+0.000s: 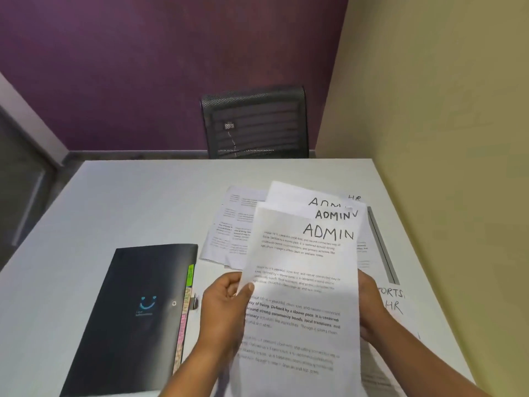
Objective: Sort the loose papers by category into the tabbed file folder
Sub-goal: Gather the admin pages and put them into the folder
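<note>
folder (137, 310) shut, flat on table (114, 202), lower left, colored tabs (186, 305) along its rt edge | L hand (226, 308) pinches left edge of ADMIN sheets (303, 282) (three, fanned), center | R hand (372, 310) grips their rt edge, fingers partly hidden | HR sheet (395, 305) on table, lower rt

The person's arms were bare where they showed; the left hand (226, 308) was bare as well, its back broad and smooth, its knuckles softly ridged, its thumb (248, 289) thick and blunt-tipped, with a nail that looked short; the left forearm (186, 376) was bare down to the lower edge, slim and even in width; the right hand (372, 308) was bare too, only its outer side and wrist showing, the rest hidden; the right forearm (429, 368) was bare to the bottom edge and slightly blurred; finer marks could not be made out.
</note>
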`<action>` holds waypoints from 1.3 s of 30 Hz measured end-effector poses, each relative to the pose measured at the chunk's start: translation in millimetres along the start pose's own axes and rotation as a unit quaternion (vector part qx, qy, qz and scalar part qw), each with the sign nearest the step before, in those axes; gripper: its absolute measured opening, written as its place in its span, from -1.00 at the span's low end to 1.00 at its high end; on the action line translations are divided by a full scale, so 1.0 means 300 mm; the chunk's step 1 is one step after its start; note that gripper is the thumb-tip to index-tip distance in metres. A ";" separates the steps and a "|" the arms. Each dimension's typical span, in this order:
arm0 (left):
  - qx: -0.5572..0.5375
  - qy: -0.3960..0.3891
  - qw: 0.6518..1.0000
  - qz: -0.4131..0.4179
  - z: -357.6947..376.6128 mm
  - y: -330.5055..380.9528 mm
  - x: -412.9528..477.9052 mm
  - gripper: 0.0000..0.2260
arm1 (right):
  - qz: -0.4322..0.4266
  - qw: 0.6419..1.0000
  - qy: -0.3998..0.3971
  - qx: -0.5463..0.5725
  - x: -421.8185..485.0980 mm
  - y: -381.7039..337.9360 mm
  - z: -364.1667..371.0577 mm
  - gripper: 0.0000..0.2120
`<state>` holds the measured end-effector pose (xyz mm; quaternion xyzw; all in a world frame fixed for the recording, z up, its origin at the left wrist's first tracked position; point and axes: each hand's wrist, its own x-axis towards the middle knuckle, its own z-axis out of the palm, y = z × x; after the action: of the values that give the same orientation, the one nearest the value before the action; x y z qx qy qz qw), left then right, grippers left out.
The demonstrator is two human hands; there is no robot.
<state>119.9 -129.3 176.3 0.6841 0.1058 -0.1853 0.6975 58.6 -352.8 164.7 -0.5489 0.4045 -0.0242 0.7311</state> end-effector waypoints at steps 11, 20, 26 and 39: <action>0.078 -0.066 0.995 0.003 -0.075 -0.021 -0.042 -0.44 | -0.020 0.995 -0.100 0.009 -0.174 -0.001 -0.008 -0.80; -0.017 0.000 1.000 -0.003 -0.055 -0.087 -0.128 -0.81 | -0.064 0.990 -0.106 -0.062 -0.266 0.124 -0.051 -0.77; -0.003 -0.048 0.999 -0.004 -0.098 -0.120 -0.133 -0.85 | -0.109 0.994 0.015 -0.030 -0.252 0.183 -0.062 -0.83; 0.147 -0.049 0.978 0.137 -0.114 -0.073 -0.082 -0.71 | -0.234 0.962 -0.028 -0.137 -0.250 0.100 -0.044 -0.83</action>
<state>92.5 -92.5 164.8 0.7771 -0.0521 -0.1348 0.6126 -12.3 -315.1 181.4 -0.7233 0.2439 -0.1233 0.6341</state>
